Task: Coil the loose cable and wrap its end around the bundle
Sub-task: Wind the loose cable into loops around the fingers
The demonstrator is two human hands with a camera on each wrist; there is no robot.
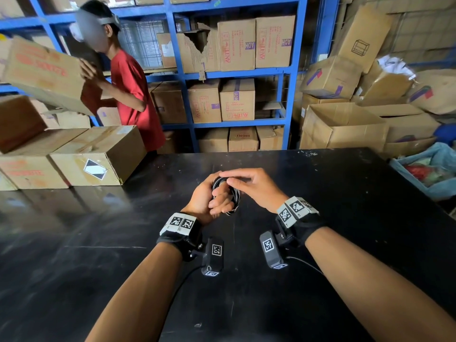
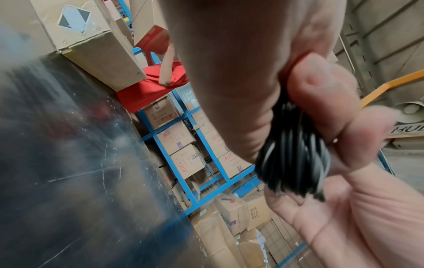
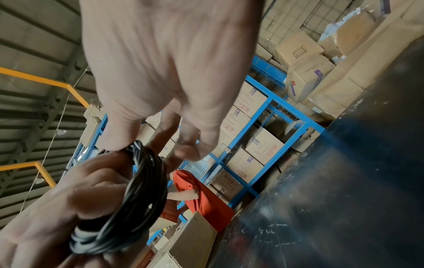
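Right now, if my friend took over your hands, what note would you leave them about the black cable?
Left hand: fingers curled round the coiled black cable bundle, holding it just above the glossy black table.
Right hand: thumb and fingertips pinch the top of the coil.
Done: the cable is wound into a small round bundle of many loops; the right wrist view shows some turns bunched across the loops at one spot.
Left: I cannot see the loose end, so check whether it is fully wrapped round the bundle and tucked, then set the bundle down.
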